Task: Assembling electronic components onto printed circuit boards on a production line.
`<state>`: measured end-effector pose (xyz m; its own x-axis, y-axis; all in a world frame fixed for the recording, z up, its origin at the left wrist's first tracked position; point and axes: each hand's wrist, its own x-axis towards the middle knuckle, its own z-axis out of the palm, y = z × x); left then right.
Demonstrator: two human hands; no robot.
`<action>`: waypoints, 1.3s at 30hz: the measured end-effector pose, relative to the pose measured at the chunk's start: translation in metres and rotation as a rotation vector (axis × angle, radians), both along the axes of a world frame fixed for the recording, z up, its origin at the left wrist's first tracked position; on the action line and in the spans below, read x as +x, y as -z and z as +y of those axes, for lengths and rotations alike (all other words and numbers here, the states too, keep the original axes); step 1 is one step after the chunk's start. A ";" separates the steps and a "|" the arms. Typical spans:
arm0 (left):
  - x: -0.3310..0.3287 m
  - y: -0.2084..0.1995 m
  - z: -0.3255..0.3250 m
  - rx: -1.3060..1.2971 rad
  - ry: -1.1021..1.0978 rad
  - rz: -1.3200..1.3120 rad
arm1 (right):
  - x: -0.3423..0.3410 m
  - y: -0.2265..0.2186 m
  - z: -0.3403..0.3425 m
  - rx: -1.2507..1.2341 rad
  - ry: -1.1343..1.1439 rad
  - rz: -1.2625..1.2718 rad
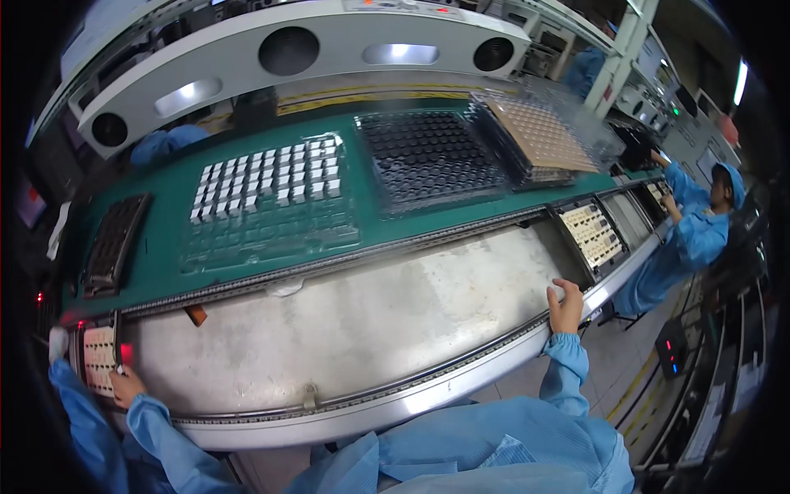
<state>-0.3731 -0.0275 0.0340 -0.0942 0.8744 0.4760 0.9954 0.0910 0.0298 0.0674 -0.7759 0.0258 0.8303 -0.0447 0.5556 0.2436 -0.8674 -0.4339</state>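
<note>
At the left end of the conveyor, my left hand (126, 386) has its fingers closed on the right edge of a dark-framed tray (99, 356) that carries several cream-coloured parts. A co-worker's pale hand (58, 343) is at the left side of that tray. Farther right, my right hand (565, 307) rests by the conveyor's near rail (461, 362), fingers loosely bent and apart, with no object seen in it. Beyond it, a second dark-framed tray (591, 235) of cream parts lies on the line. Between my hands stretches the bare metal bed (346, 329).
A green mat (164, 284) behind the line bears a clear tray with white blocks (267, 177), a black-celled tray (432, 156), stacked trays (539, 136) and a dark frame (118, 243). Another person (695, 222) in blue works at the right. A long white fixture (222, 74) spans overhead.
</note>
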 end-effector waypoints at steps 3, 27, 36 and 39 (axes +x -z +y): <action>-0.006 -0.001 -0.022 0.007 0.001 0.008 | 0.012 -0.006 -0.008 -0.003 -0.043 0.002; 0.014 0.003 -0.096 0.047 0.068 0.072 | 0.113 -0.095 0.241 -0.159 -0.919 -0.166; 0.053 -0.024 -0.232 -0.216 0.670 -0.295 | 0.173 -0.078 0.304 -0.517 -0.718 -0.165; 0.083 -0.051 -0.286 -0.545 1.020 -0.353 | 0.174 -0.068 0.296 -0.510 -0.691 -0.166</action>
